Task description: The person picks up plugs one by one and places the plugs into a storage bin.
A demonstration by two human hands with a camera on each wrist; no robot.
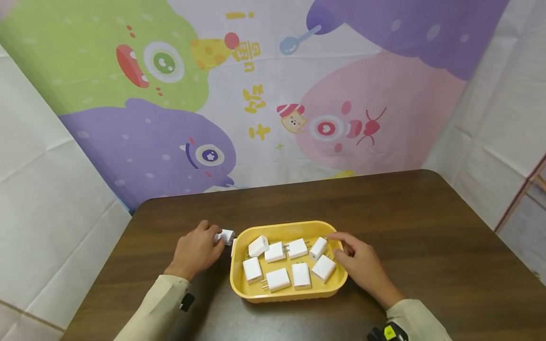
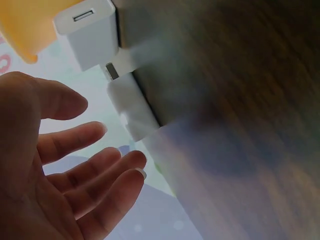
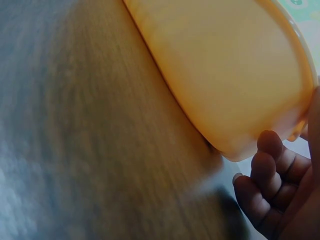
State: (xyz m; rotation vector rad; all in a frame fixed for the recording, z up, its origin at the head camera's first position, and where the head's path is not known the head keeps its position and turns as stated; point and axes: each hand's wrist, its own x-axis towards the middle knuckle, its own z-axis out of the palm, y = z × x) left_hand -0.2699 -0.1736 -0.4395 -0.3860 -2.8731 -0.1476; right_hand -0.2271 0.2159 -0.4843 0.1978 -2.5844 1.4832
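My left hand (image 1: 197, 251) is just left of the yellow basket (image 1: 281, 299), by a white charger plug (image 1: 226, 236) on the table. In the left wrist view its fingers (image 2: 107, 200) are spread and relaxed, with a gap between them and that charger plug (image 2: 131, 110). A second charger plug (image 2: 89, 37), showing its USB port, stands against the basket. My right hand (image 1: 362, 263) is at the basket's right end, index finger and thumb over the rim, near a charger plug (image 1: 318, 248) inside. Its other fingers (image 3: 270, 175) curl loosely by the outer wall.
Several more white charger plugs (image 1: 278, 279) lie scattered inside the basket, prongs pointing various ways. Dark wood table (image 1: 426, 237) extends around it. A cartoon-printed cloth (image 1: 264, 94) hangs behind, with white sheets (image 1: 55, 175) at the sides.
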